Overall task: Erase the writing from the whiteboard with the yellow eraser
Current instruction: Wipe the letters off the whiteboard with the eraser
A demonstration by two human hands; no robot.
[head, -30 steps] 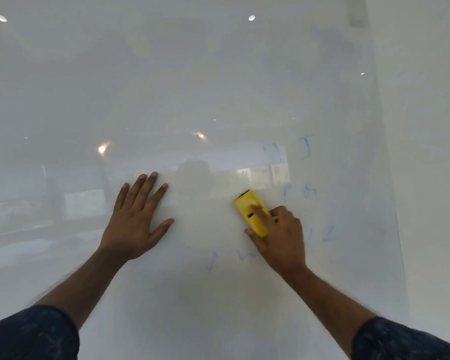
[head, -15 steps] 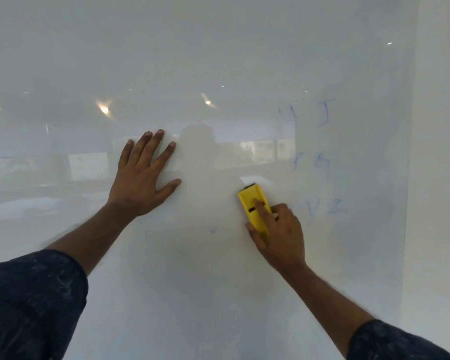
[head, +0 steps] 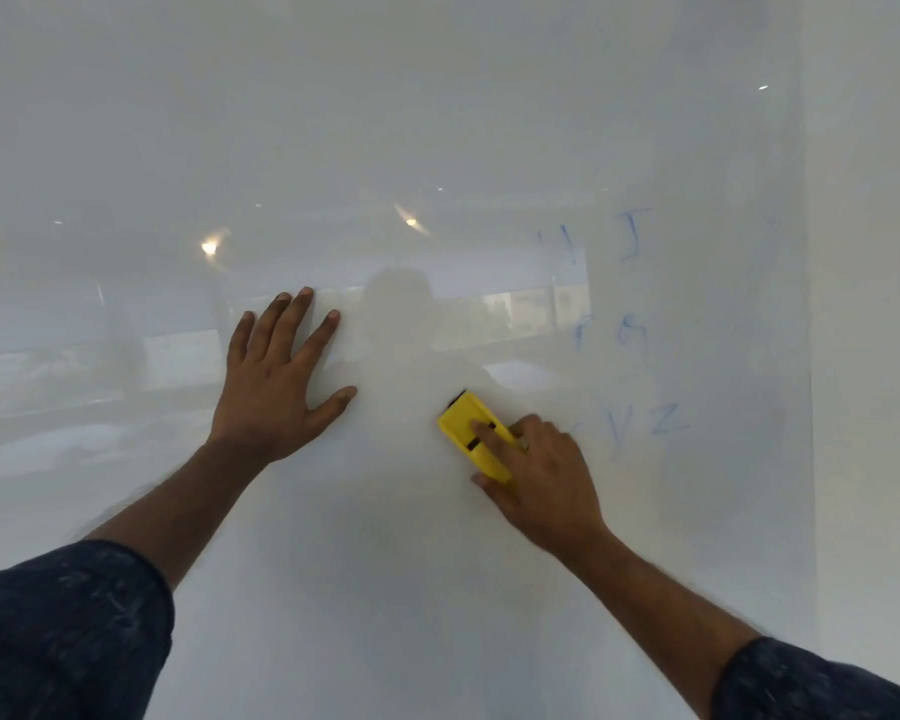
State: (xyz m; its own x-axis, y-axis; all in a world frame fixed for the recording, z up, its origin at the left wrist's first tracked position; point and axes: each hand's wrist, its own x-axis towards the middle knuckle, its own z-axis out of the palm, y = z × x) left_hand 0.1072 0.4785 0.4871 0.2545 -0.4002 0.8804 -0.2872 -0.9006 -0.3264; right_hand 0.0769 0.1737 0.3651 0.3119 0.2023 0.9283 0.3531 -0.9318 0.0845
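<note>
A glossy whiteboard (head: 437,122) fills the view. My right hand (head: 546,485) presses the yellow eraser (head: 461,426) flat against the board at centre right, index finger lying along its top. Faint blue writing (head: 630,335) stays to the right of the eraser: letters in three rows, the lowest reading "y z" (head: 645,428). My left hand (head: 276,387) rests flat on the board to the left, fingers spread, holding nothing. The board between the two hands looks wiped.
The whiteboard's right edge (head: 804,356) meets a plain white wall (head: 868,356). Ceiling lights and a window strip reflect in the glossy surface at the left and centre. Both dark sleeves show at the bottom corners.
The blue marks below the eraser, seen a second ago, are gone. The eraser has moved slightly down and left of the letters. The left hand stays flat on the board.
</note>
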